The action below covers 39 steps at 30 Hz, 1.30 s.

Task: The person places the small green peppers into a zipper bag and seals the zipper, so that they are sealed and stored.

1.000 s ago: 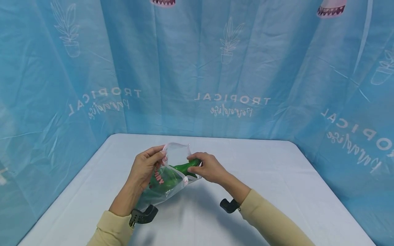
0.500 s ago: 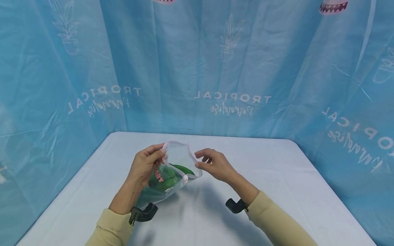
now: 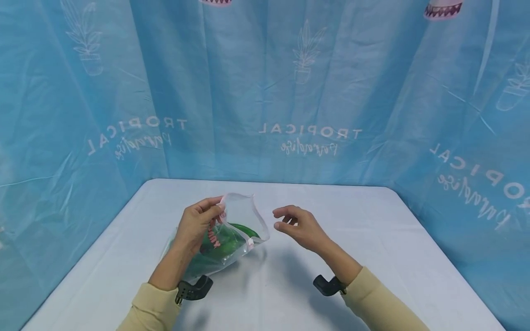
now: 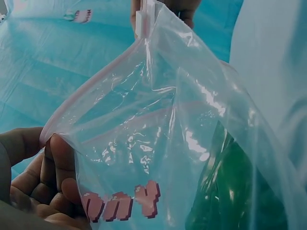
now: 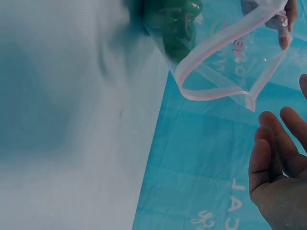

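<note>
A clear zip bag with pink lettering and a pinkish zip edge lies tilted on the table, its mouth gaping toward the right. My left hand pinches the bag's rim between thumb and fingers. Inside the bag are green peppers, blurred by the plastic; how many, I cannot tell. A white slider sits on the zip edge in the left wrist view. To the right of the mouth, my right hand hovers apart from the bag, fingers loosely bent and holding nothing, as the right wrist view also shows.
A white-covered table spreads beneath both hands. Blue printed curtains hang behind it and along its left and right sides. Each wrist wears a dark strap with a camera.
My right hand has let go of a green pepper, now inside the bag, and drawn away to the right. My left hand keeps its pinch on the rim, nearly unmoved.
</note>
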Each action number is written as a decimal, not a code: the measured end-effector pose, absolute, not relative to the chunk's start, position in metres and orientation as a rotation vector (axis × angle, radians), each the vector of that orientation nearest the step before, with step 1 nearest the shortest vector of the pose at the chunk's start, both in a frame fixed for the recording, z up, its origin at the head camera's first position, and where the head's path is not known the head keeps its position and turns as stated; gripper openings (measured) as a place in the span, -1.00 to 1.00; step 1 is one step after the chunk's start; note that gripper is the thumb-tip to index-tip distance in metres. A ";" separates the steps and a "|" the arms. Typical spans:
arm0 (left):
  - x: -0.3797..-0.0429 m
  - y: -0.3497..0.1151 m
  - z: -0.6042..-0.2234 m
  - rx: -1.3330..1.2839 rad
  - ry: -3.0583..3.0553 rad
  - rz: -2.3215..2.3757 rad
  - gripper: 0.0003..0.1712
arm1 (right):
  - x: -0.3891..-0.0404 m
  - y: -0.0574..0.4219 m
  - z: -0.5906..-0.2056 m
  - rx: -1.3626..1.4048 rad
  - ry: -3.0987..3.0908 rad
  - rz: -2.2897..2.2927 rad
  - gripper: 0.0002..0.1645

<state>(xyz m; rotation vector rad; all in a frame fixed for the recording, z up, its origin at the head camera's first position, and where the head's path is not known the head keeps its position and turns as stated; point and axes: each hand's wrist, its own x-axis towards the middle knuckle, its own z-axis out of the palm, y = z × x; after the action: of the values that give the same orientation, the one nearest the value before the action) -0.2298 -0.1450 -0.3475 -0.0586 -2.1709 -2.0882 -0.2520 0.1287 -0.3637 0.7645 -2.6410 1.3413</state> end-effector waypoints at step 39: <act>-0.229 -0.111 -0.369 -0.274 -2.402 -1.819 -0.60 | -0.229 0.159 -0.401 0.665 -2.645 1.349 -0.67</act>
<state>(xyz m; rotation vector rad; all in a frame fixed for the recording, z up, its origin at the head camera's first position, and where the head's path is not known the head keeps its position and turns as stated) -0.2287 -0.1114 -0.3686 -0.2741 -2.4025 -1.8185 -0.2289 0.1594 -0.4008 0.6645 -2.6448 1.3492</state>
